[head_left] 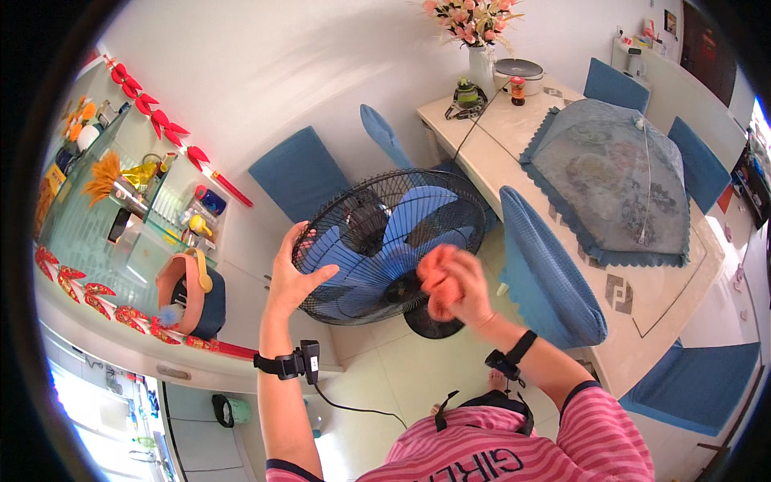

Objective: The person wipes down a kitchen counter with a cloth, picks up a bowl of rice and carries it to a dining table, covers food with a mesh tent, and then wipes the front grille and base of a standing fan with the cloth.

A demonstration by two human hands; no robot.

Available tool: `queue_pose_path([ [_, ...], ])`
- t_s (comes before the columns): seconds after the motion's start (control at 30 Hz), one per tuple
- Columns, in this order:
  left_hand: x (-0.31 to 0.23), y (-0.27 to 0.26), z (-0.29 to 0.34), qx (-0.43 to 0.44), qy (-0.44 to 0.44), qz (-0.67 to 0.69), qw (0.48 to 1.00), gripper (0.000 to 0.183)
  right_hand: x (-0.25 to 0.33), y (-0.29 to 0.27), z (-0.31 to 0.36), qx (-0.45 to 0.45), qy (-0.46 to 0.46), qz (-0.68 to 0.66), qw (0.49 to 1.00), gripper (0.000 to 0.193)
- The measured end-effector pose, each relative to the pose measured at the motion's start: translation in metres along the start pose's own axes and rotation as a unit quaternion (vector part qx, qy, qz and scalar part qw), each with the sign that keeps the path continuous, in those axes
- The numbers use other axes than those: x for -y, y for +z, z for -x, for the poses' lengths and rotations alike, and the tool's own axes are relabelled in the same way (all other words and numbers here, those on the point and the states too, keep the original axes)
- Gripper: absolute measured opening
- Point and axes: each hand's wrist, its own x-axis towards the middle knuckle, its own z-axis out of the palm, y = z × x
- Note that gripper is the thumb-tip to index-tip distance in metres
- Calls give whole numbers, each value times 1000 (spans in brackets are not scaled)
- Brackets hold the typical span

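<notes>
A black floor fan [365,221] with blue blades stands in front of me, its round wire guard tilted up. My left hand [295,277] grips the guard's left rim; its fingers go behind the wire and the thumb sticks out in front. In my right hand [472,291] is a bunched coral-pink cloth [440,277], held against or just in front of the guard's lower right part. Whether the cloth touches the wire I cannot tell. Below it the fan's dark round base [432,323] shows on the floor. Each of my wrists wears a black strap with a small device.
To the right is a dining table [490,153] with a grey-blue mesh food cover [618,177], a flower vase [482,71] and a jar [517,90]. A blue-covered chair [542,273] stands close to my right arm. Glass shelves and a pink-and-navy basket [193,297] are on the left.
</notes>
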Motion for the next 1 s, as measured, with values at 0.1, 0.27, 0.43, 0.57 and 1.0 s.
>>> queue_pose_path([
  [0.1, -12, 6, 2, 3, -16, 10, 1000, 88, -17, -22, -50, -195, 17, 84, 977, 58],
  [0.27, -18, 10, 0, 2, -12, -12, 1000, 88, -55, -44, -93, -91, 321, -194, 923, 40],
  [0.43, -7, 5, 2, 3, -20, -10, 1000, 88, -29, -13, -51, -140, 195, -24, 971, 45],
  [0.57, -9, 9, -1, -7, -3, -6, 1000, 88, -9, 13, -7, -82, 158, -6, 984, 50],
  [1.0, -22, 10, 4, -1, -14, -20, 1000, 83, 65, -20, -143, 16, -27, 148, 989, 60],
])
